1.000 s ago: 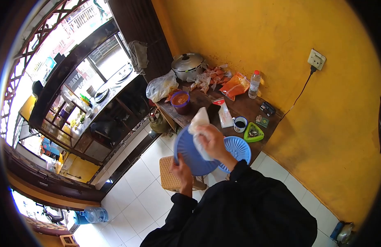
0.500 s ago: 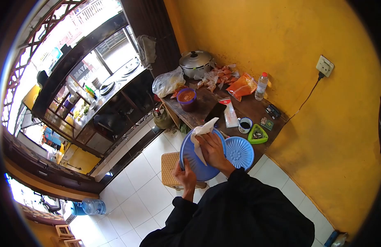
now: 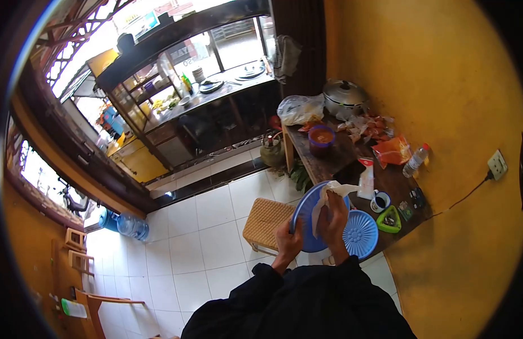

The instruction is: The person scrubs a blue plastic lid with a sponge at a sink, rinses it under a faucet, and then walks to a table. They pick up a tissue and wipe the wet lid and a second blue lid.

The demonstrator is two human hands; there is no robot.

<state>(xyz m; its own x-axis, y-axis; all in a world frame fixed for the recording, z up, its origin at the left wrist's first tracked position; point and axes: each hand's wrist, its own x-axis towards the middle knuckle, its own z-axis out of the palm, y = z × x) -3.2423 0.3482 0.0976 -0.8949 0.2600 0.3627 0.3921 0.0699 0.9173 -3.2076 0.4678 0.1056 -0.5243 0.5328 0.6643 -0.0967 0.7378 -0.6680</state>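
Observation:
My left hand grips the near left rim of a round blue plastic dish, which is tilted up in front of me. In my right hand is a crumpled white tissue, held against the inner face of the dish. Part of the dish is hidden behind that hand and the tissue. Just right of my right hand, a fluted blue plastic plate lies at the table's near edge.
The wooden table bears a purple-rimmed tub of red sauce, a lidded pot, bagged orange food, a bottle, a cup and a green ashtray. A woven stool stands below the dish.
The view has swung left, so the table appears farther right. The dish is turned more edge-on, and my right hand with the tissue has shifted over its face.

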